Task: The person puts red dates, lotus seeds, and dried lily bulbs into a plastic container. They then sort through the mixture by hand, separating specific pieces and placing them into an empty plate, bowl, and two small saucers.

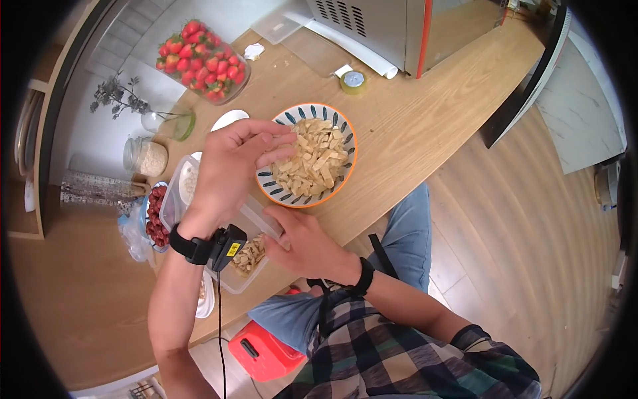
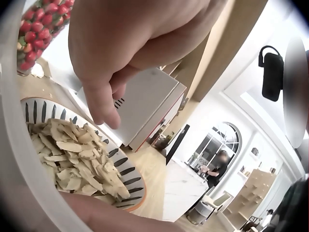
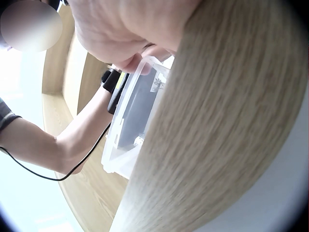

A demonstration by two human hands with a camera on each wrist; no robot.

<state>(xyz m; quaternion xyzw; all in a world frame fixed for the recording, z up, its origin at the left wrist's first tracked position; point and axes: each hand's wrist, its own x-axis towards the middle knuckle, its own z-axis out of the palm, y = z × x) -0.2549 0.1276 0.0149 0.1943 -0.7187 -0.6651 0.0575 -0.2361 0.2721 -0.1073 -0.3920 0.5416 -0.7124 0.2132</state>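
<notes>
My left hand (image 1: 232, 163) hangs over the left rim of a patterned, orange-edged bowl (image 1: 351, 123) heaped with pale dried slices (image 1: 316, 159). In the left wrist view its fingers (image 2: 102, 108) point down loosely above the slices, and nothing shows between them. With my right hand (image 1: 302, 243) I grip the near right edge of a clear plastic container (image 1: 229, 286). The right wrist view shows fingers curled at the container's rim (image 3: 152, 60). More dried slices (image 1: 249, 258) lie in the container, partly hidden by my left wrist.
A clear tub of strawberries (image 1: 199, 60) stands at the back left, beyond a jar (image 1: 146, 156) and a green-based vase (image 1: 184, 125). Dark red dried fruit (image 1: 157, 216) fills a plate at far left. Behind the bowl are a tape roll (image 1: 353, 82) and a large grey appliance (image 1: 375, 26).
</notes>
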